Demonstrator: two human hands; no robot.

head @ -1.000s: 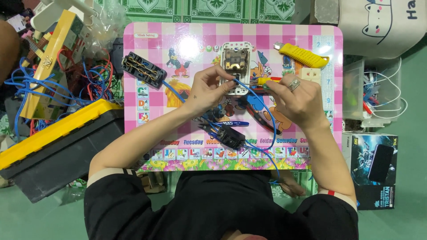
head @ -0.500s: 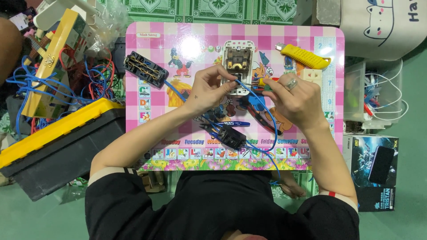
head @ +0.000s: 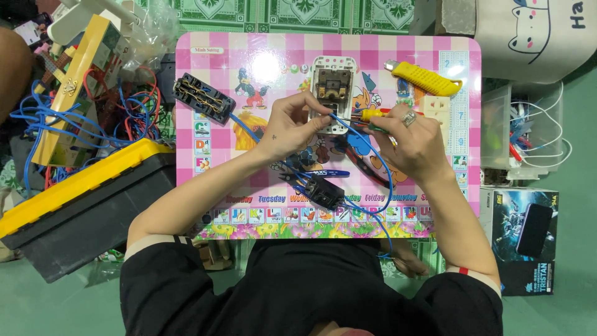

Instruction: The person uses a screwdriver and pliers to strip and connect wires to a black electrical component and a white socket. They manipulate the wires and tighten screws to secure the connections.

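Observation:
A white socket box (head: 334,87) with an open back lies on a small pink checked table (head: 249,50). My left hand (head: 293,124) pinches a blue wire (head: 377,158) at the box's lower edge. My right hand (head: 407,144), a ring on one finger, grips a screwdriver with a yellow handle (head: 372,114), its tip pointing at the box. The blue wire loops down past a black switch part (head: 323,191) near my body. Blue-handled cutters (head: 320,173) lie just above that part.
A black terminal block (head: 204,98) sits at the table's left, a yellow utility knife (head: 426,78) and a cream socket plate (head: 436,112) at its right. A yellow-lidded black toolbox (head: 74,205) and tangled wires (head: 56,124) lie left; a clear bin (head: 525,134) and a printed box (head: 521,239) right.
The table, the socket box and both hands sit a little higher and further right in view, as from a small head shift. The grips stay the same.

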